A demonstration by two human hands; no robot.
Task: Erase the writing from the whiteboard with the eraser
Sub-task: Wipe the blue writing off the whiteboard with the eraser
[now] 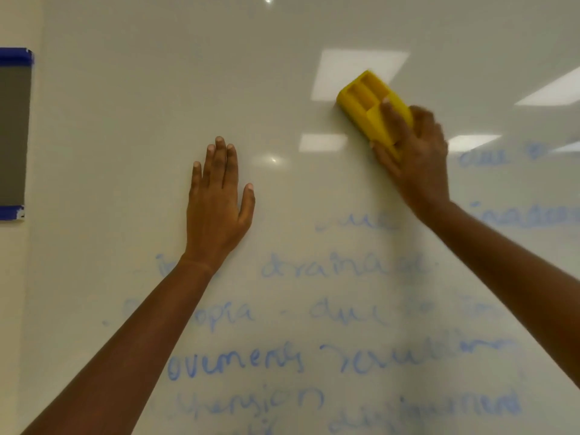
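The whiteboard (157,105) fills the head view. Its upper part is wiped white; several lines of faded blue writing (314,309) cover the lower half and the right side. My right hand (411,158) grips a yellow eraser (365,105) at the upper right and holds it against the board, above the writing. The eraser is tilted, its far end pointing up and left. My left hand (218,202) rests flat on the board at centre left, fingers straight and pointing up, just above the top lines of writing.
A grey sheet (12,133) held with blue tape at top and bottom hangs on the wall beyond the board's left edge. Ceiling lights reflect as bright patches (357,73) on the glossy board near the eraser.
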